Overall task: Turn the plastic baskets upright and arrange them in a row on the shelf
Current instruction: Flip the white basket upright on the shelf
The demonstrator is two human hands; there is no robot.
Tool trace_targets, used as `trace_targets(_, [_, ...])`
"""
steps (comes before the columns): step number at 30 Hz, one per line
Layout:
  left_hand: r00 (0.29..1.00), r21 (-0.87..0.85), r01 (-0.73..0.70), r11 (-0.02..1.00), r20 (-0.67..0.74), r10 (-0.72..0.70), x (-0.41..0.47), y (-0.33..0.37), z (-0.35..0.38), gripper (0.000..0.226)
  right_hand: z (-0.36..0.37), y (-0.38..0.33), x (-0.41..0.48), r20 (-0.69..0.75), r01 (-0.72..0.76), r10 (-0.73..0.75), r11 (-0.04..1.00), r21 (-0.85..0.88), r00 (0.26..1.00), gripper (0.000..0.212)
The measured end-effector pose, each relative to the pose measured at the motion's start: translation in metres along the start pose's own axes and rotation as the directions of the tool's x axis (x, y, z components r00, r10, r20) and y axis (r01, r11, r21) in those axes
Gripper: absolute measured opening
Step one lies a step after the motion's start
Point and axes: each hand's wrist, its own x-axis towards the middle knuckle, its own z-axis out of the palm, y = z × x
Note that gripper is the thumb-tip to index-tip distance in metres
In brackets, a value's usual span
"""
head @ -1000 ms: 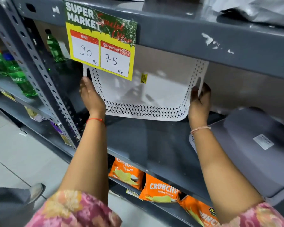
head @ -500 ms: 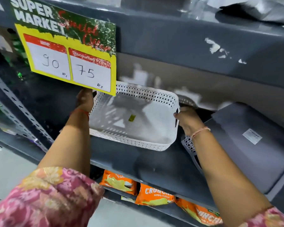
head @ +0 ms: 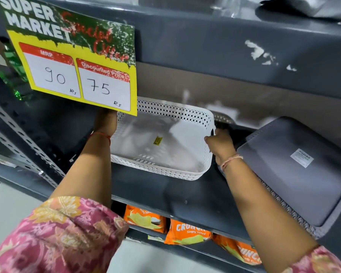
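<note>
A white perforated plastic basket (head: 171, 146) stands upright on the dark grey shelf (head: 165, 196), its open side up, a small yellow sticker inside. My left hand (head: 105, 123) grips its left end, partly hidden behind the price card. My right hand (head: 220, 140) holds its right end at the handle slot. To the right a grey basket (head: 291, 174) lies upside down, bottom up with a white label, overhanging the shelf's front edge.
A yellow price card (head: 77, 71) reading 90 and 75 hangs from the upper shelf (head: 224, 46) over the basket's left part. Orange crisp packets (head: 187, 231) fill the shelf below. Green bottles (head: 14, 62) stand far left behind a perforated upright (head: 18, 134).
The white basket went from standing on edge against the back to lying upright on the shelf, both hands staying on its ends. The view has moved closer.
</note>
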Motion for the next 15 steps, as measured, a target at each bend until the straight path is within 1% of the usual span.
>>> trace_targets(2, [1.0, 0.061, -0.028, 0.998, 0.014, 0.027, -0.003, 0.0, 0.0, 0.073, 0.0, -0.001, -0.003, -0.002, 0.008, -0.008, 1.0, 0.001, 1.0, 0.012])
trace_targets(4, [0.999, 0.09, -0.036, 0.995, 0.01, 0.035, -0.006, 0.004, 0.0, 0.071, 0.002, -0.002, -0.004, -0.005, 0.008, -0.008, 1.0, 0.004, 1.0, 0.013])
trace_targets(6, [0.999, 0.083, -0.034, 0.996, 0.011, 0.033, -0.009, 0.006, 0.001, 0.07, 0.001, -0.001, -0.004, -0.011, 0.012, -0.012, 1.0, -0.011, 1.0, 0.016])
trace_targets(8, [0.999, 0.068, -0.04, 0.997, 0.022, 0.038, -0.01, 0.006, 0.0, 0.073, 0.001, 0.001, -0.004, -0.014, 0.019, -0.019, 1.0, -0.022, 1.0, 0.011])
trace_targets(10, [0.998, 0.046, -0.056, 0.997, 0.034, 0.055, -0.008, 0.005, 0.0, 0.078, 0.001, 0.003, -0.003, -0.018, 0.023, -0.023, 1.0, -0.019, 1.0, 0.02])
trace_targets(11, [0.997, 0.042, -0.064, 0.997, 0.041, 0.062, -0.009, 0.005, 0.001, 0.077, 0.001, 0.004, -0.004, -0.025, 0.019, -0.02, 1.0, -0.012, 1.0, 0.024])
trace_targets(13, [0.995, 0.041, -0.079, 0.996, 0.056, 0.077, -0.011, 0.004, 0.003, 0.063, 0.001, 0.007, -0.004, -0.045, 0.011, -0.011, 1.0, 0.001, 0.999, 0.028])
trace_targets(15, [0.997, 0.054, -0.031, 0.998, 0.065, 0.027, -0.008, -0.003, 0.006, 0.054, 0.001, 0.008, -0.004, -0.063, -0.003, 0.003, 1.0, 0.004, 0.998, 0.032])
